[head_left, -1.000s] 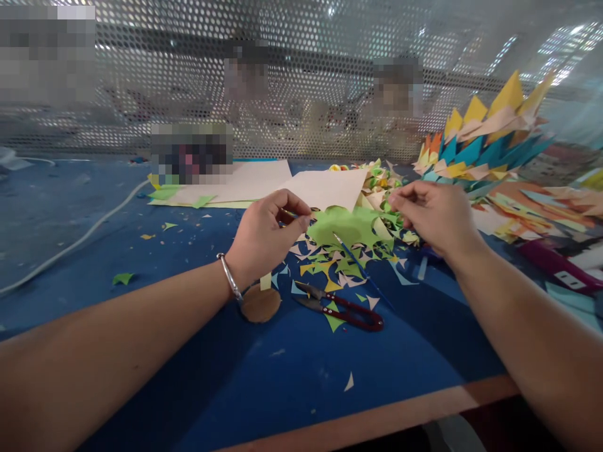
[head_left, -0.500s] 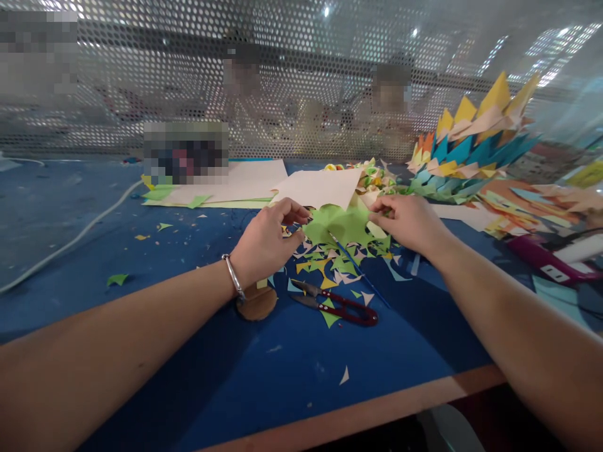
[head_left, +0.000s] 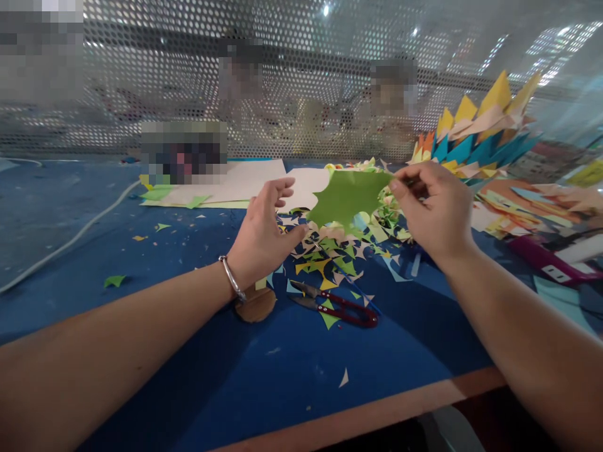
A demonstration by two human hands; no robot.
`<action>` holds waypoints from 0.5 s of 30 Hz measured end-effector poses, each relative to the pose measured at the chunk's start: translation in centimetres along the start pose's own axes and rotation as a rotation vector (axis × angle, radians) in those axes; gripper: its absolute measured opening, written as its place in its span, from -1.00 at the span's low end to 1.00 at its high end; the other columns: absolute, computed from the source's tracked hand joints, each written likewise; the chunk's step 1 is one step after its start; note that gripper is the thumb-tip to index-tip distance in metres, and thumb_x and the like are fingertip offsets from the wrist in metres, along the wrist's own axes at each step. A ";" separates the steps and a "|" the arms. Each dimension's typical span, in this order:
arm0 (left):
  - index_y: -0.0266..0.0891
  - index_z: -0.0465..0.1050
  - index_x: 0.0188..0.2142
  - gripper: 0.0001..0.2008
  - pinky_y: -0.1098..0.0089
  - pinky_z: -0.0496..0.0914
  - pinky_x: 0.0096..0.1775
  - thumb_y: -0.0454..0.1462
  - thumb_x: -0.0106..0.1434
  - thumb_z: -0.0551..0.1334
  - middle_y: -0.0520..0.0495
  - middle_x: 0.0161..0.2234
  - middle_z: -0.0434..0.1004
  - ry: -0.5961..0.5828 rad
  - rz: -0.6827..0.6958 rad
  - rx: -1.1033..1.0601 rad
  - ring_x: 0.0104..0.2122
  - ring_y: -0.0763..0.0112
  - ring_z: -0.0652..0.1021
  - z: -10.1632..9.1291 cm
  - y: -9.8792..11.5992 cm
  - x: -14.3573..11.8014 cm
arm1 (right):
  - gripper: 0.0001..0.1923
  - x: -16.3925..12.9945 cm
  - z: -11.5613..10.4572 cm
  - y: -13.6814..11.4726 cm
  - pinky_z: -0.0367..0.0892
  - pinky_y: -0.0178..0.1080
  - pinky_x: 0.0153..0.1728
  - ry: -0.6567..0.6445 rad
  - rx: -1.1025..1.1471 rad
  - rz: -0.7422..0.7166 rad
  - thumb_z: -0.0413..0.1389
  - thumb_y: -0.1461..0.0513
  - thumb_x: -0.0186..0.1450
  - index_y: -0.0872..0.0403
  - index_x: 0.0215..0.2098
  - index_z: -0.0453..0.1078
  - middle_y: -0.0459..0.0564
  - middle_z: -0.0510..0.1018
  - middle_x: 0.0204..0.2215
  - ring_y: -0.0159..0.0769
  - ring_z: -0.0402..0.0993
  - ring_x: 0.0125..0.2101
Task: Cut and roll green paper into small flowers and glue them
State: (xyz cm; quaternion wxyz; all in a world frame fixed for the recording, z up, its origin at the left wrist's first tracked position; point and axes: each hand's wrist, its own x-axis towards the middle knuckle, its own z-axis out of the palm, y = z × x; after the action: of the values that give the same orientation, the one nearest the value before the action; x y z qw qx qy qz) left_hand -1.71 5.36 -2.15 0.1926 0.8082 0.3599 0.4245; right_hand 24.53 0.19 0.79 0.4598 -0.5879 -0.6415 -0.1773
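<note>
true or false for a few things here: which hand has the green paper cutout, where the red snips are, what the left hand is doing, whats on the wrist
1. The right hand pinches the green paper cutout by one edge and holds it above the table. True.
2. The left hand grips the red-handled snips. False: the snips lie on the blue table, and the left hand is open beside the cutout.
3. A silver bangle sits on the left wrist. True.
4. The paper scraps under the cutout are all green. False: yellow, blue and pale bits are mixed in.
5. The round brown disc lies near the left wrist. True.
</note>
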 end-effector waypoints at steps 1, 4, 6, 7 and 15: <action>-0.19 0.19 0.21 -0.37 0.11 0.39 0.04 -0.26 0.18 0.32 -0.29 0.16 0.45 0.019 0.016 0.011 0.05 0.10 0.49 -0.1 0.2 0.0 | -0.89 -0.1 -0.1 -0.2 0.36 -0.15 -0.33 0.013 0.000 -0.020 0.12 0.16 0.32 0.02 -0.31 0.43 0.01 0.54 -0.36 -0.26 0.43 -0.46; -0.21 0.21 0.24 -0.34 0.13 0.37 0.06 -0.23 0.17 0.35 -0.26 0.15 0.47 0.009 0.061 0.016 0.06 0.12 0.48 -0.3 0.9 0.1 | -0.90 -0.4 -0.4 -1.1 0.37 -0.10 -0.23 -0.002 0.013 -0.073 0.11 0.16 0.36 -0.01 -0.26 0.45 0.04 0.55 -0.30 -0.21 0.47 -0.40; -0.19 0.41 0.07 -0.54 0.17 0.39 0.00 -0.21 0.18 0.34 -0.18 0.01 0.58 -0.027 0.077 0.040 -0.01 0.14 0.50 -0.3 1.2 0.2 | -0.92 -0.6 -0.5 -1.7 0.39 -0.07 -0.19 -0.038 0.032 -0.102 0.11 0.17 0.37 -0.04 -0.24 0.45 0.04 0.55 -0.27 -0.18 0.48 -0.36; -0.17 0.51 -0.11 -0.75 0.20 0.40 -0.06 -0.21 0.21 0.31 -0.12 -0.14 0.63 -0.045 0.083 0.064 -0.09 0.18 0.52 -0.2 1.2 0.3 | -0.92 -0.8 -0.5 -2.0 0.39 -0.07 -0.18 -0.060 0.041 -0.115 0.11 0.17 0.37 -0.06 -0.24 0.46 0.04 0.56 -0.26 -0.17 0.49 -0.35; -0.19 0.48 -0.44 -0.83 0.40 0.30 -0.51 -0.20 0.26 0.26 0.08 -0.65 0.32 0.160 -0.207 -0.211 -0.54 0.41 0.42 0.3 -0.1 1.1 | -0.84 -1.9 -0.4 -3.8 0.41 -0.13 -0.28 -0.117 0.167 -0.161 0.19 0.17 0.33 -0.06 -0.11 0.48 0.06 0.51 -0.09 -0.23 0.48 -0.35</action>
State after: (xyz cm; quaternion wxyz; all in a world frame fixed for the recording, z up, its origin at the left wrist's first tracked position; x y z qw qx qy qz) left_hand -1.12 6.23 -1.81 0.2899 0.7059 0.4086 0.5007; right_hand 21.00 -2.18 0.68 0.4531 -0.5037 -0.7248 -0.1248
